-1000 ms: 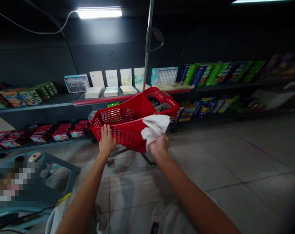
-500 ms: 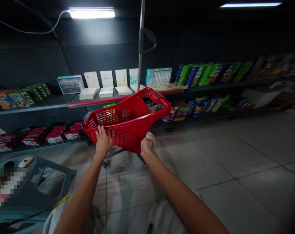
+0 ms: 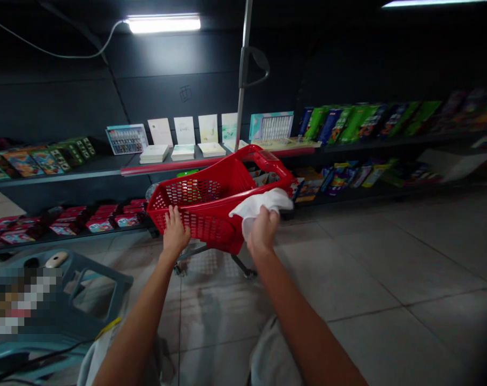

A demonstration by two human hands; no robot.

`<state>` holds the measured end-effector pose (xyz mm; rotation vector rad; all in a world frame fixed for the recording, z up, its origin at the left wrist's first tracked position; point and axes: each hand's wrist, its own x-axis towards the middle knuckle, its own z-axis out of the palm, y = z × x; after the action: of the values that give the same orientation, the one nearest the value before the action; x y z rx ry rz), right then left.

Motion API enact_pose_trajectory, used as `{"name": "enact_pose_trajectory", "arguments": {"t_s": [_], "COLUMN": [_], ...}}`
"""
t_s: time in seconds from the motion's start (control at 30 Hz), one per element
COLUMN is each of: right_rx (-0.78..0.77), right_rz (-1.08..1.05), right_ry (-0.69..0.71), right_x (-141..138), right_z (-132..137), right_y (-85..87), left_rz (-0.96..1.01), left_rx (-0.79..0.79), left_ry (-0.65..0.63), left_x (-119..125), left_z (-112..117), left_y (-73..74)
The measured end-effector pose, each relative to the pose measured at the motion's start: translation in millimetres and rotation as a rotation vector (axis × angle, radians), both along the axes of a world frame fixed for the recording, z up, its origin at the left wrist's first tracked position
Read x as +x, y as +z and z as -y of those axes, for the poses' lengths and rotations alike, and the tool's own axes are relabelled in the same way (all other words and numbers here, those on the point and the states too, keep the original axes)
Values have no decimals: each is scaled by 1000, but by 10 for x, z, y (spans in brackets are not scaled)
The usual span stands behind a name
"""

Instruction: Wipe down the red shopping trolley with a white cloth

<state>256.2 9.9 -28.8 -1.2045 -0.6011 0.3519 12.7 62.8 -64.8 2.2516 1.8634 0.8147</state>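
Note:
A red plastic shopping cart (image 3: pixel 223 203) with perforated sides stands in front of me, its handle toward the right. Flat against the cart's near side, close to its left end, rests my left hand (image 3: pixel 176 230) with its fingers stretched out. My right hand (image 3: pixel 263 230) is closed on a white cloth (image 3: pixel 263 203), which fans out above the fingers and covers part of the cart's side below the handle. Whether the cloth touches the cart I cannot tell.
Behind the cart run shelves with white booklets (image 3: pixel 184 151), green and blue packages (image 3: pixel 347 123) and red boxes (image 3: pixel 102 217). A metal pole (image 3: pixel 242 102) rises behind the cart. At lower left stands a blue-grey plastic stool (image 3: pixel 106 273) with a white mouse-like object (image 3: pixel 57 260) on it.
My right hand has moved up and to the right along the cart, and the white cloth, bunched before, is now spread out. My left hand stays on the cart's side.

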Motion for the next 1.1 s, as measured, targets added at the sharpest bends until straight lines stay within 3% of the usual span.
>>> {"name": "enact_pose_trajectory", "arguments": {"t_s": [0.03, 0.1, 0.2, 0.27, 0.5, 0.67, 0.87, 1.1], "right_rx": [-47, -125, -240, -302, -438, -499, -512, -431], "right_rz": [93, 425, 922, 1060, 1203, 1348, 1408, 1519], "right_ry": [-121, -171, -89, -96, -164, -8, 205, 366], "right_x": [62, 183, 326, 374, 266, 152, -35, -487], "right_z": [60, 150, 199, 189, 160, 277, 466, 731], "right_y": [101, 260, 392, 443, 690, 843, 987, 1087], "left_rz": [2, 6, 19, 24, -87, -129, -32, 64], "left_rx": [7, 26, 53, 52, 16, 12, 38, 282], "left_ry": [-9, -33, -60, -77, -64, 17, 102, -275], "left_x": [2, -3, -21, -34, -88, -175, -199, 251], "left_z": [4, 11, 25, 41, 124, 111, 132, 629], "left_y": [-18, -59, -113, -129, -21, 56, 121, 219]}}
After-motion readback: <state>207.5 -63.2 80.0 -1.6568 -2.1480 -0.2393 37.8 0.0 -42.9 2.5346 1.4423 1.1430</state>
